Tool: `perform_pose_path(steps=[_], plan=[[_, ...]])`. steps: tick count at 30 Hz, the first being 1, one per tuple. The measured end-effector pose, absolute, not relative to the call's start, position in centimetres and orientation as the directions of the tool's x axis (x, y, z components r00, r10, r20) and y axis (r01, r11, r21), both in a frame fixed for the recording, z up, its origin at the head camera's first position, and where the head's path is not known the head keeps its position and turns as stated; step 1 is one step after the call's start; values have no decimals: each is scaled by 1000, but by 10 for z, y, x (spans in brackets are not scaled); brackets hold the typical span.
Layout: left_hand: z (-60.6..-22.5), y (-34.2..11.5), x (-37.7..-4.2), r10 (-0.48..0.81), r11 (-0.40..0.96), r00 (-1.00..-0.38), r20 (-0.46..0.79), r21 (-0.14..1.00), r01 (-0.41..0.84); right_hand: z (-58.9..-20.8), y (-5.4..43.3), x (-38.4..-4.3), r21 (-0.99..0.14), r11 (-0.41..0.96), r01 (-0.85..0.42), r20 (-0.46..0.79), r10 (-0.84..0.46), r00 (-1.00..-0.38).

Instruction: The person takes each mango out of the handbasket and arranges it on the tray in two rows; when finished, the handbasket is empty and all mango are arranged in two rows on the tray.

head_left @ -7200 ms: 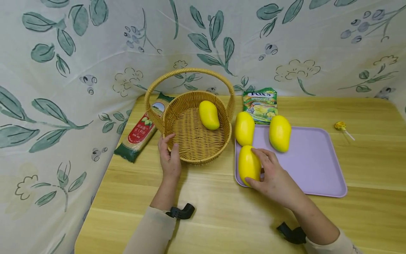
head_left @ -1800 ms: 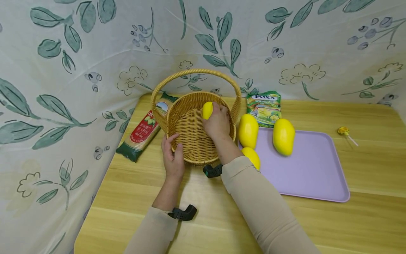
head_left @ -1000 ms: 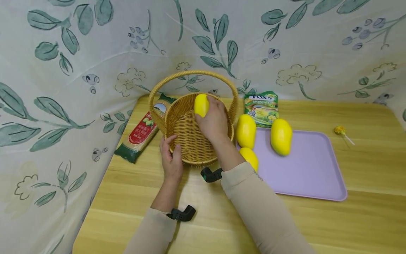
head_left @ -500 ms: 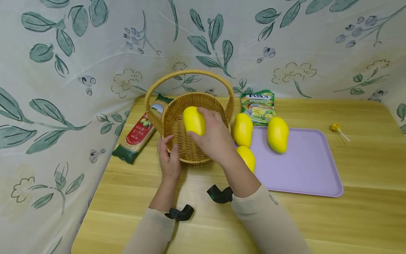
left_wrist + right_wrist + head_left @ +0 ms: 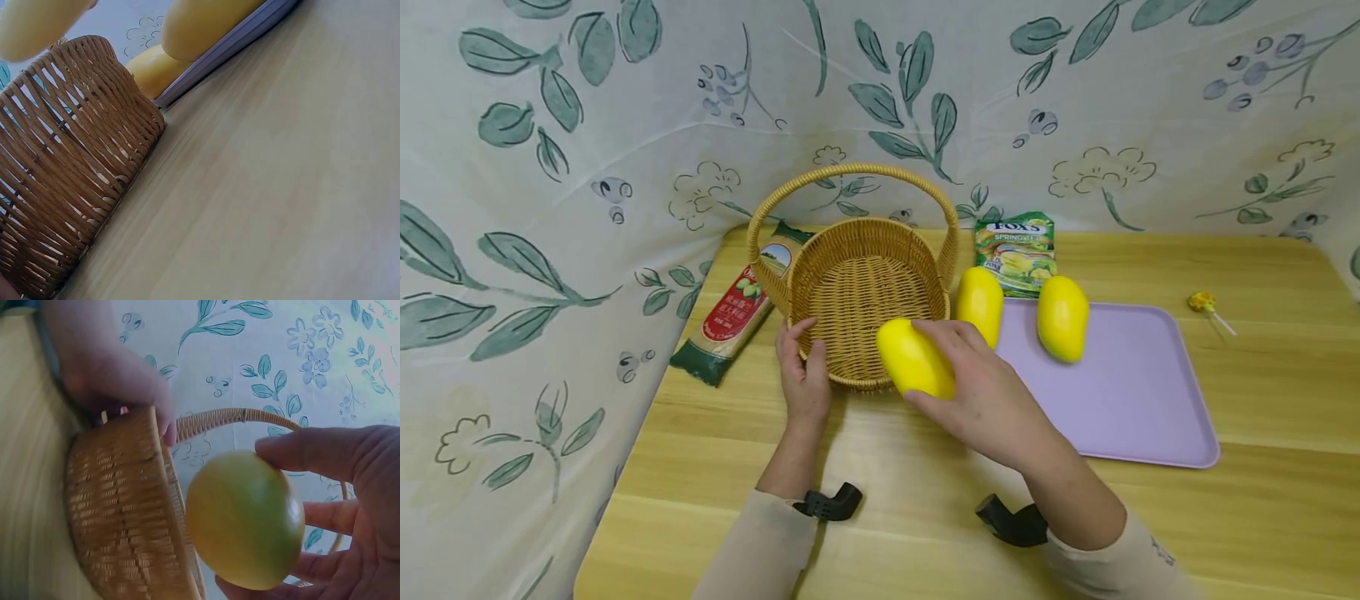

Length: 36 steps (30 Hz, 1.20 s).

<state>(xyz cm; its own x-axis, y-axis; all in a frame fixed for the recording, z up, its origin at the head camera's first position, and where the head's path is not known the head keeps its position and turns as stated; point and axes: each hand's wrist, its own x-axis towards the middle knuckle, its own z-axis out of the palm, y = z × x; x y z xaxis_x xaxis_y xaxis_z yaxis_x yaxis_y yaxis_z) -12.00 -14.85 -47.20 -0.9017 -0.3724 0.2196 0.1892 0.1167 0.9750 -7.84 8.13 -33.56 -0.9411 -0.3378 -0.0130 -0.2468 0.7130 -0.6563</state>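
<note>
My right hand [image 5: 981,392] grips a yellow mango [image 5: 913,358], held in the air by the front right rim of the wicker basket [image 5: 868,321]. In the right wrist view the thumb and fingers curl round this mango [image 5: 247,522]. My left hand [image 5: 805,383] holds the basket's left front rim, fingers over the edge. No fruit shows inside the basket. A mango [image 5: 1062,318] lies on the lilac tray [image 5: 1120,400], and another mango [image 5: 980,304] sits at its left edge. In the left wrist view a mango [image 5: 200,28] shows at the tray's near end; my right hand hides that spot in the head view.
A pasta packet [image 5: 733,312] lies left of the basket, partly behind it. Behind the tray is a green candy bag [image 5: 1015,254]. A lollipop [image 5: 1204,304] lies on the wooden table [image 5: 1285,392] to the right. The basket's tall handle [image 5: 853,169] arches above it.
My right hand reached into the basket, took hold of the mango there and lifted it out, moving toward the front and right. My left hand stays on the rim.
</note>
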Motion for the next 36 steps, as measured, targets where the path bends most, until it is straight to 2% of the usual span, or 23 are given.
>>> perform_pose_path(steps=[8,22,30,36], plan=[[-473,-149,-119,-359,109,-907,219,975,192,-343,135,-55,-625,732,-271,-23,-365,-931],[-474,-149,-120,-363,100,-908,212,977,188,-369,215,-70,-619,785,29,-153,-85,-984],[-474,-150,-119,-361,104,-911,198,980,172,-389,238,-86,-568,817,105,-277,-69,-958],[-474,-150,-119,-355,109,-913,199,979,171,-396,245,-87,-548,830,104,-306,-84,-948]])
